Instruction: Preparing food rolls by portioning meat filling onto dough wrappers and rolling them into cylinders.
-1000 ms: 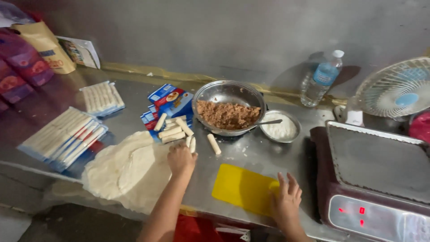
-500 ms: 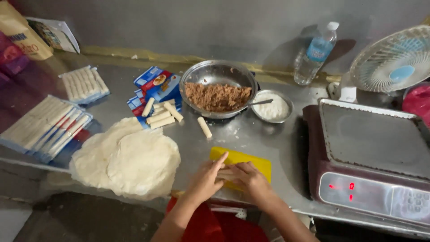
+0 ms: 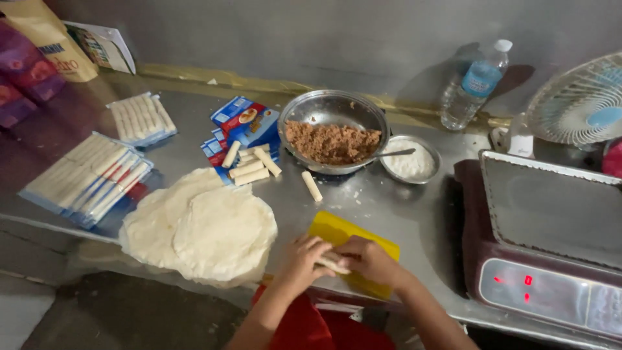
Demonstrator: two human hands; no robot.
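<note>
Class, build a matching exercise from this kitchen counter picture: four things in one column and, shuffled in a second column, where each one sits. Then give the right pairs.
Things
1. metal bowl of brown filling
2. water bottle
3. stack of flat dough rounds
4. yellow board

Places
A. far side of the counter, against the wall, beside the fan
B. under both hands, at the near edge
C. middle of the counter, next to the small dish of white stuff
D. left of the hands, near the front edge

Pairs: 1-C, 2-A, 3-D, 4-B
</note>
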